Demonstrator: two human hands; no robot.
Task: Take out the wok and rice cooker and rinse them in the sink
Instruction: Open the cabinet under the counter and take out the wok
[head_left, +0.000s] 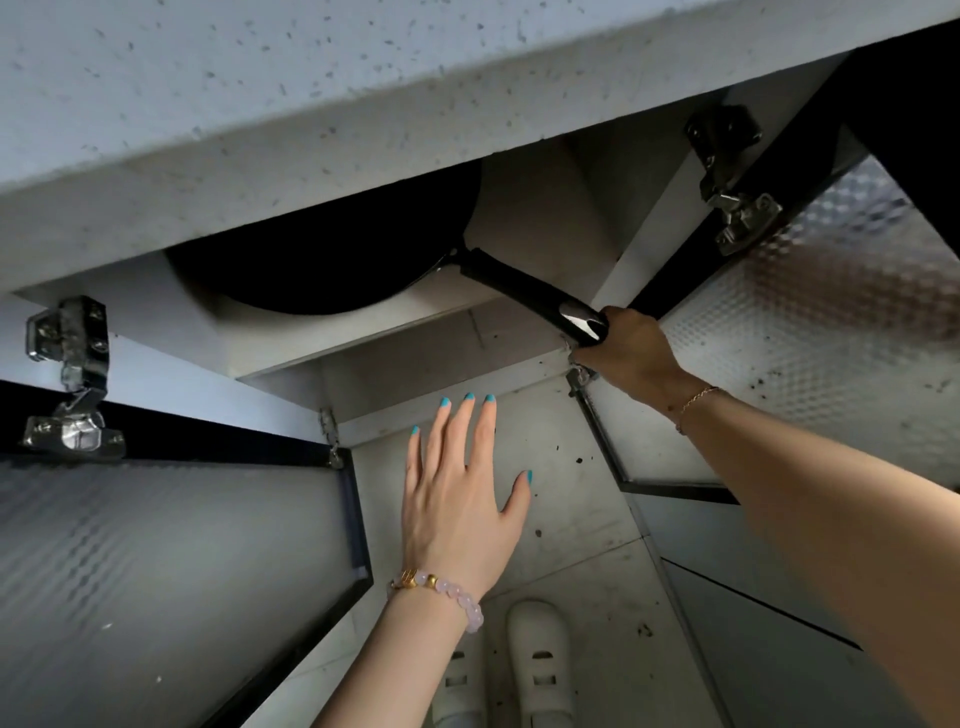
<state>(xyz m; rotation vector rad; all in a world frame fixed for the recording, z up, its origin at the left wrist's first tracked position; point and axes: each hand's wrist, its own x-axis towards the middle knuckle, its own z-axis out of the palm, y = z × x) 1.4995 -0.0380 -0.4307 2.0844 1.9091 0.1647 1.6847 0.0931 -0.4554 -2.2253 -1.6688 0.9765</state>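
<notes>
Wok (311, 265): black, round and matte. Only its lower arc shows, in the centre-left of the frame; the rest is hidden under the countertop edge.
Wok place: inside the open cabinet, resting on a pale shelf (363, 332).
Handle (519, 286): black, long and straight, with a glossy highlight near its end. It runs from the wok rim down and to the right, past the shelf front.
Right hand (631, 348): at centre right, closed round the end of the handle, back of the hand toward the camera. The fingers wrap under the handle and are mostly hidden.
Wok to right hand: the pan body lies up and to the left of the hand, joined to it only by the handle.
Left hand (457, 499): lower centre, flat and open, with straight fingers slightly spread and teal nails. It holds nothing.
Wok to left hand: the hand is below the shelf front in the frame, apart from the wok and handle.
Wrists: pink bead bracelet (441, 592) on the left, thin gold chain (693, 402) on the right.
Countertop (260, 104): grey, speckled, across the upper frame, overhanging the cabinet.
Doors: left door (156, 571) and right door (805, 322) both swung open. Each has textured glass in a dark frame.
Hinges: metal, one at far left (72, 374) and one at upper right (727, 171).
Floor (597, 597): pale tile with dark specks.
Shoes (540, 660): white, at bottom centre.
</notes>
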